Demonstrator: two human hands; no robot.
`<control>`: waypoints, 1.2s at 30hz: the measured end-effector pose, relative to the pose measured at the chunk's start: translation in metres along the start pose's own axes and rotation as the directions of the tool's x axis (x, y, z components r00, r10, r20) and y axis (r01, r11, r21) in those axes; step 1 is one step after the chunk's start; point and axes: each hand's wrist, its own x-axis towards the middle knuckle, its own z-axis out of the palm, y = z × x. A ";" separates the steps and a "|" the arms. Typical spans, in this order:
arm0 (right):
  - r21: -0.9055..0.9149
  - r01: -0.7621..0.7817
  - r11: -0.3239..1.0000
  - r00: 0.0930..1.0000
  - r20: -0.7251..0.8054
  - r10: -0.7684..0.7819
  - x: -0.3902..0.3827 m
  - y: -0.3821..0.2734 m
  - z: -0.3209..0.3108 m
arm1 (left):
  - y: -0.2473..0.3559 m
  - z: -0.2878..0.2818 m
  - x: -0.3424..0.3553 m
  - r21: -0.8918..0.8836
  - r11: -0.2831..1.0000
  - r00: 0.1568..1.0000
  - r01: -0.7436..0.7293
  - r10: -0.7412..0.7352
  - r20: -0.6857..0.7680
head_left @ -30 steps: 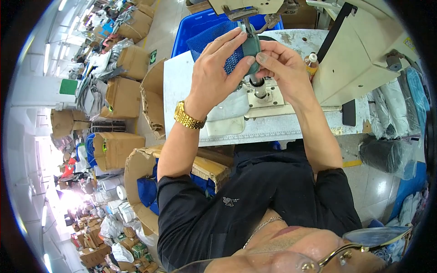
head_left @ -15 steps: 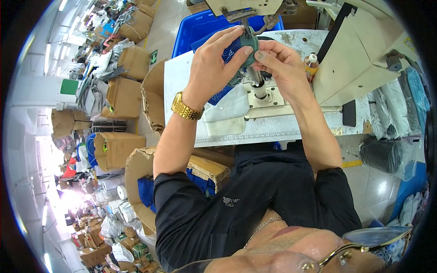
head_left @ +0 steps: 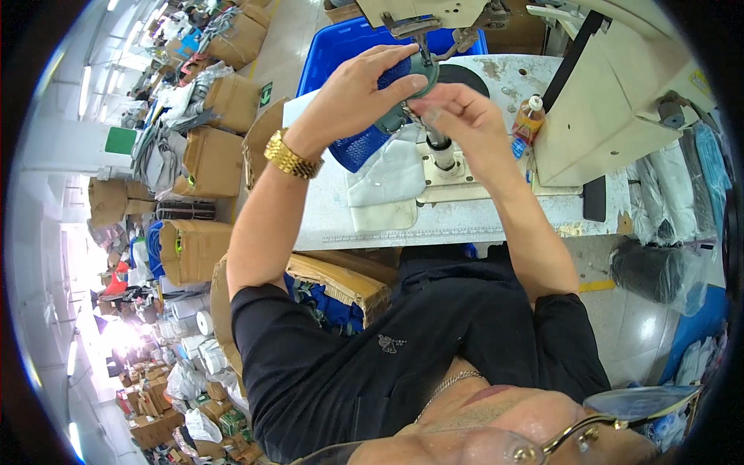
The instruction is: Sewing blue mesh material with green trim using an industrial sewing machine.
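Observation:
A blue mesh piece with grey-green trim [head_left: 357,149] is at the needle of a post-bed sewing machine [head_left: 425,22]. It looks like a small sewn pouch or shoe part; its exact kind I cannot make out. My left hand [head_left: 353,101], with a gold watch on the wrist, grips it from the left, thumb on the green trim and fingers reaching toward the needle. On the other side, my right hand [head_left: 469,116] pinches the trim's near edge between thumb and fingertips. The machine's metal post [head_left: 442,155] stands just below the hands.
White cloth pieces [head_left: 384,186] lie on the worn white table [head_left: 333,232]. Right of my hand stands a small orange-labelled bottle [head_left: 528,120]; beyond the table is a blue bin [head_left: 322,54]. A dark phone-like slab [head_left: 594,198] lies by the machine body. Cardboard boxes [head_left: 341,283] crowd the left.
The mesh piece has turned, its blue body swinging down and left. My left forearm has shifted left, and my right fingers have moved to a lower, nearer part of the trim.

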 end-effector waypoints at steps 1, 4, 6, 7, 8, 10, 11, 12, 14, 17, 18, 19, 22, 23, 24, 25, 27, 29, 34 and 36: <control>-0.034 0.010 0.999 1.000 0.016 -0.009 -0.003 0.006 0.005 | -0.003 -0.007 0.004 0.039 0.999 0.995 -0.011 0.007 0.100; -0.092 0.042 0.995 0.999 0.004 -0.042 -0.012 0.014 0.018 | 0.001 -0.020 0.016 0.103 0.995 0.967 -0.016 -0.010 0.255; -0.115 0.062 0.991 0.998 -0.025 -0.065 -0.019 0.015 0.029 | -0.004 -0.021 0.019 0.165 0.985 0.948 -0.053 -0.001 0.317; -0.256 0.042 0.966 0.998 -0.025 -0.050 -0.022 0.014 0.036 | -0.007 -0.021 0.020 0.164 0.985 0.947 -0.055 -0.001 0.320; -0.391 0.024 0.920 0.999 -0.026 -0.037 -0.023 0.013 0.041 | -0.009 -0.021 0.021 0.169 0.984 0.942 -0.056 -0.004 0.335; -0.371 0.087 0.925 0.995 -0.018 -0.101 -0.015 0.019 0.041 | -0.015 -0.020 0.024 0.174 0.983 0.936 -0.060 -0.005 0.352; -0.350 0.150 0.925 0.987 -0.006 -0.162 -0.011 0.022 0.041 | -0.019 -0.019 0.026 0.113 0.993 0.922 -0.025 -0.021 0.386; -0.349 0.150 0.925 0.987 -0.007 -0.163 -0.010 0.019 0.039 | -0.023 -0.018 0.027 0.051 0.999 0.906 0.012 -0.033 0.421; -0.241 -0.052 0.969 0.997 0.048 0.065 -0.010 0.008 0.029 | -0.030 -0.014 0.026 0.018 0.999 0.905 0.036 -0.040 0.423; -0.151 -0.039 0.988 0.995 0.088 0.053 -0.011 0.008 0.020 | -0.033 -0.005 0.018 -0.018 0.997 0.922 0.072 -0.060 0.383; -0.144 -0.051 0.988 0.993 0.095 0.065 -0.012 0.003 0.022 | -0.030 -0.003 0.015 -0.021 0.996 0.937 0.086 -0.074 0.341; -0.143 -0.052 0.988 0.994 0.091 0.065 -0.011 0.001 0.021 | -0.028 -0.001 0.013 -0.022 0.996 0.936 0.085 -0.073 0.344; -0.182 -0.024 0.983 0.997 0.070 0.037 -0.012 0.001 0.019 | -0.018 0.004 0.008 -0.127 0.983 0.956 0.134 -0.094 0.279; -0.203 0.003 0.979 0.997 0.074 0.012 -0.012 0.000 0.018 | -0.020 0.007 0.006 -0.136 0.979 0.959 0.154 -0.115 0.260; -0.224 0.029 0.974 0.997 0.078 -0.012 -0.012 0.000 0.017 | -0.021 0.009 0.004 -0.145 0.974 0.961 0.174 -0.136 0.241; -0.226 0.030 0.974 0.997 0.082 -0.011 -0.011 -0.001 0.016 | -0.023 0.011 0.003 -0.146 0.974 0.962 0.175 -0.137 0.238; -0.267 0.051 0.962 0.995 0.092 -0.027 -0.007 -0.004 0.012 | -0.022 0.016 0.003 -0.308 0.942 0.980 0.135 -0.081 0.181; -0.329 0.074 0.942 0.995 0.088 -0.048 -0.007 -0.010 0.008 | -0.022 0.021 0.000 -0.320 0.940 0.986 0.121 -0.077 0.148; -0.433 0.111 0.895 0.994 0.057 -0.096 -0.002 -0.017 -0.003 | -0.011 0.027 -0.002 -0.353 0.911 0.976 0.213 -0.182 0.120; -0.455 0.127 0.881 0.992 0.058 -0.113 0.001 -0.019 -0.006 | -0.014 0.031 -0.003 -0.361 0.923 0.991 0.132 -0.120 0.056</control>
